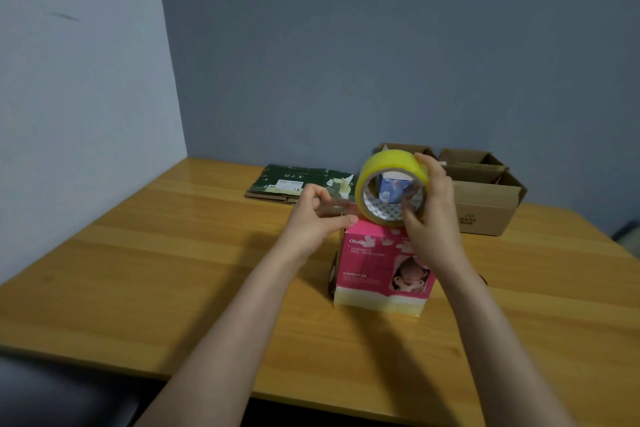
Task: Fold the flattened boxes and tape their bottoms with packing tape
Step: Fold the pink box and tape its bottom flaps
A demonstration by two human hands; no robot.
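Note:
A pink printed box (pixel 377 270) stands upright on the wooden table (pixel 173 270), with pale tape along its lower edge. Just above its top, my right hand (pixel 431 218) holds a yellow roll of packing tape (pixel 388 166) on edge, thumb inside the core. To the left of the roll, my left hand (pixel 317 215) pinches the clear free end of the tape (pixel 337 207), drawn out sideways from the roll. A flattened dark green box (pixel 294 182) lies at the back of the table.
Open brown cardboard boxes (pixel 485 194) stand at the back right against the grey wall. A small blue-and-white carton (pixel 393 188) shows through the roll's core. A dark object (pixel 52 392) sits below the table's near left edge.

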